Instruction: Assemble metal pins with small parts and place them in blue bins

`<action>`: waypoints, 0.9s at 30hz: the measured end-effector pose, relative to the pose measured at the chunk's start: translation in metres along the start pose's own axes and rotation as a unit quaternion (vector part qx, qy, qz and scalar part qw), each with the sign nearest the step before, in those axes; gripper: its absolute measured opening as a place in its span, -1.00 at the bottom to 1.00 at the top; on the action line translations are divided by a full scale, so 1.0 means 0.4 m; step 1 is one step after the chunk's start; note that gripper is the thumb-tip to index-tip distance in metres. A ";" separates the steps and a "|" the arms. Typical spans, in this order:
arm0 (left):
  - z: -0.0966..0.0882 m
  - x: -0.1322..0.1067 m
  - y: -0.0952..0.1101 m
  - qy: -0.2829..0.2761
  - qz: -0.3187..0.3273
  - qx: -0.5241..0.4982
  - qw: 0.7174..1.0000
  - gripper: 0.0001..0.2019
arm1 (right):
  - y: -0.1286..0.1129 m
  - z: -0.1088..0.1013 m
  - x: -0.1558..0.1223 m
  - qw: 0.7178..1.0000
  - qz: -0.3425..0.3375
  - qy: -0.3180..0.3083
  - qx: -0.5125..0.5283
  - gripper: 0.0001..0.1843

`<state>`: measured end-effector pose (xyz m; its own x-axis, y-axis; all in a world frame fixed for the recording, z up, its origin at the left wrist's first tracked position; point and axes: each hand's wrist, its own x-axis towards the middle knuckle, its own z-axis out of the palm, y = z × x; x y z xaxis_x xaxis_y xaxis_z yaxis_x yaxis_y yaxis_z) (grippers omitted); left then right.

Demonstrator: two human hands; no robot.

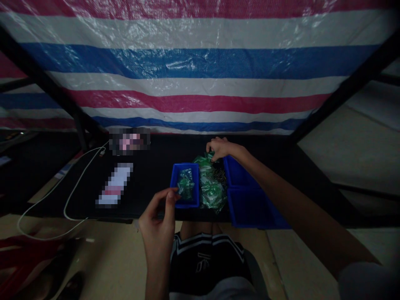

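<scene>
My left hand (pixel 158 212) is at the near left corner of a small blue tray (pixel 196 202). Its thumb and fingertips come together around the rim there. Clear plastic packets with green contents (pixel 186 183) lie inside this tray. To the right of it, a heap of similar green packets (pixel 212 193) spreads over the black table, with small brassy metal pieces (pixel 220 176) beside them. My right hand (pixel 219 148) reaches to the far end of the heap, its fingers curled down onto a green packet (pixel 213 157); its fingertips are partly hidden.
Two larger blue trays (pixel 246 208) stand at the right, partly under my right forearm. On the left are a blurred-out pale oblong (pixel 115 185), another blurred object (pixel 129 141) and a white cable (pixel 70 200). A striped plastic sheet (pixel 200 62) hangs behind the table (pixel 150 175).
</scene>
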<state>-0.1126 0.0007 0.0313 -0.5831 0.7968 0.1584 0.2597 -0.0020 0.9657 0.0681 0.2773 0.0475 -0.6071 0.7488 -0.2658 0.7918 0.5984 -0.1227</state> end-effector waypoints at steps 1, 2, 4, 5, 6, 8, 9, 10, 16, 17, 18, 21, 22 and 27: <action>0.001 -0.001 0.001 -0.002 -0.001 -0.001 1.000 -0.71 | -0.001 -0.004 -0.005 1.000 0.001 0.005 -0.001 -0.60; 0.001 -0.001 0.001 -0.004 -0.001 -0.001 1.000 -0.70 | -0.003 -0.010 -0.012 1.000 0.000 0.011 -0.001 -0.64; 0.002 -0.001 0.000 -0.011 0.000 -0.003 1.000 -0.69 | -0.008 -0.030 -0.029 1.000 -0.004 0.025 0.002 -0.68; 0.003 -0.001 -0.001 -0.017 0.000 -0.004 1.000 -0.68 | -0.011 -0.044 -0.041 0.999 -0.006 0.034 0.005 -0.68; 0.003 -0.001 -0.001 -0.022 0.001 -0.005 1.000 -0.68 | -0.014 -0.059 -0.055 0.999 -0.007 0.043 0.006 -0.67; 0.005 -0.002 0.001 -0.029 0.000 -0.007 1.000 -0.68 | -0.024 -0.087 -0.095 0.997 -0.006 0.079 0.017 -0.65; 0.007 -0.003 0.004 -0.034 0.000 -0.008 0.999 -0.68 | -0.033 -0.099 -0.122 0.994 -0.008 0.108 0.032 -0.65; 0.010 -0.005 0.009 -0.036 0.000 -0.010 0.999 -0.68 | -0.045 -0.106 -0.154 0.987 -0.011 0.150 0.063 -0.66; 0.048 -0.034 0.055 -0.125 -0.042 -0.118 0.984 -0.66 | -0.223 -0.029 -0.418 0.837 -0.007 0.295 0.461 -0.65; 0.056 -0.040 0.058 -0.158 -0.047 -0.137 0.977 -0.65 | -0.262 0.001 -0.456 0.797 0.030 0.297 0.526 -0.68; 0.063 -0.045 0.060 -0.188 -0.050 -0.151 0.969 -0.66 | -0.298 0.031 -0.488 0.755 0.065 0.303 0.578 -0.69; 0.082 -0.056 0.055 -0.253 -0.066 -0.150 0.953 -0.68 | -0.373 0.114 -0.537 0.671 0.160 0.283 0.666 -0.71; 0.087 -0.058 0.052 -0.265 -0.070 -0.141 0.951 -0.68 | -0.383 0.136 -0.541 0.659 0.174 0.281 0.676 -0.70; 0.096 -0.058 0.046 -0.255 -0.060 -0.113 0.958 -0.64 | -0.357 0.177 -0.535 0.701 0.145 0.294 0.634 -0.68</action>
<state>-0.0647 0.0055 0.0373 -0.1308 0.9912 -0.0222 0.0066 0.0233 0.9997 0.0899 0.0115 0.0540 -0.0362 0.9975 -0.0608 0.0855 -0.0575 -0.9947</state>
